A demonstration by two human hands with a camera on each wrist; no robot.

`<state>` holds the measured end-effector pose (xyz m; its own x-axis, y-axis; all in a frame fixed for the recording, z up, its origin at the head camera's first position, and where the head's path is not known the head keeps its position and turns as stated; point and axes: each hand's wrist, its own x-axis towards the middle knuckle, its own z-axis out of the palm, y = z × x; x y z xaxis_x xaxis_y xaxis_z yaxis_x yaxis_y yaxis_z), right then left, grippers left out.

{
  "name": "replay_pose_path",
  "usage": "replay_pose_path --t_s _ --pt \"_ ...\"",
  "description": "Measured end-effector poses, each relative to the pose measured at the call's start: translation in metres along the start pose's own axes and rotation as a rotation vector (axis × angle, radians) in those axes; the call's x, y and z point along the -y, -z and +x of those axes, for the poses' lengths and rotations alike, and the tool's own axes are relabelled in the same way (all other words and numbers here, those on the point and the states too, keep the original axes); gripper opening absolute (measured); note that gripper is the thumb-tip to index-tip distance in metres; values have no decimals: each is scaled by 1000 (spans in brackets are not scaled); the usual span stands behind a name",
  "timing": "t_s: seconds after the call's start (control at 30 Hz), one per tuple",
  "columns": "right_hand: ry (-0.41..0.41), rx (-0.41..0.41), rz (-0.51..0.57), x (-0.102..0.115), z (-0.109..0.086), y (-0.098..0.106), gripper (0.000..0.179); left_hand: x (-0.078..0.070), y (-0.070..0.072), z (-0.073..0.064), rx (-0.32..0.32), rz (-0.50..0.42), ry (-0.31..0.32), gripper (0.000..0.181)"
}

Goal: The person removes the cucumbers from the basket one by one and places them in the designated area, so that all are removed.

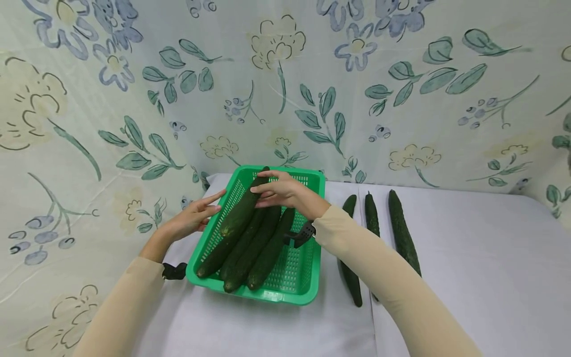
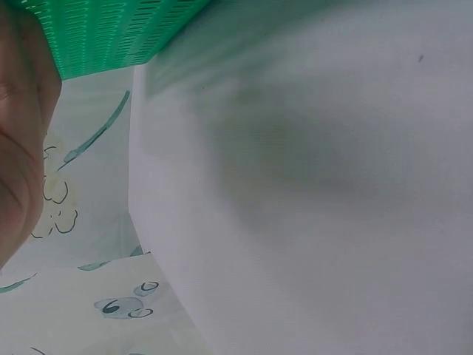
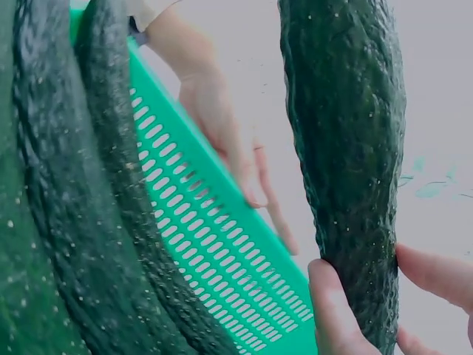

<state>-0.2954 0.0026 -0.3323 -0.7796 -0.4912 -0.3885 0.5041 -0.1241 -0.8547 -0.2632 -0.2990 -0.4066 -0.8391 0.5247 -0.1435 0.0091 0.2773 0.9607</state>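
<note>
My right hand (image 1: 281, 191) pinches a long dark green cucumber (image 1: 243, 210) near its far end, thumb on one side and fingers on the other. That cucumber (image 3: 347, 148) slants above the left part of a green plastic basket (image 1: 314, 267). Several other cucumbers (image 1: 263, 248) lie side by side in the basket. At the basket's left rim is my left hand (image 1: 189, 218), its fingers extended and touching the outside of the wall. From the right wrist view, the left hand (image 3: 218, 122) has fairly straight fingers along the slotted wall.
Right of the basket, three more cucumbers lie lengthwise on the white tablecloth (image 1: 482, 258): a near one (image 1: 350, 282), a thin middle one (image 1: 371, 213) partly behind my right forearm, and a far one (image 1: 403, 233). Floral cloth (image 1: 267, 124) hangs behind and to the left.
</note>
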Motion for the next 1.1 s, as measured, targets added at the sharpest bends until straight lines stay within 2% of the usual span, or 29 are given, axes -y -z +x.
replay_pose_path --t_s 0.33,0.73,1.1 --pt "63 -8 -17 16 -28 30 66 -1 -3 0 -49 69 25 58" --pt "123 -49 -63 23 -61 67 67 -4 -4 -2 -43 67 22 58" --pt "159 -37 -146 22 -92 102 67 -4 -4 -2 -47 78 14 58"
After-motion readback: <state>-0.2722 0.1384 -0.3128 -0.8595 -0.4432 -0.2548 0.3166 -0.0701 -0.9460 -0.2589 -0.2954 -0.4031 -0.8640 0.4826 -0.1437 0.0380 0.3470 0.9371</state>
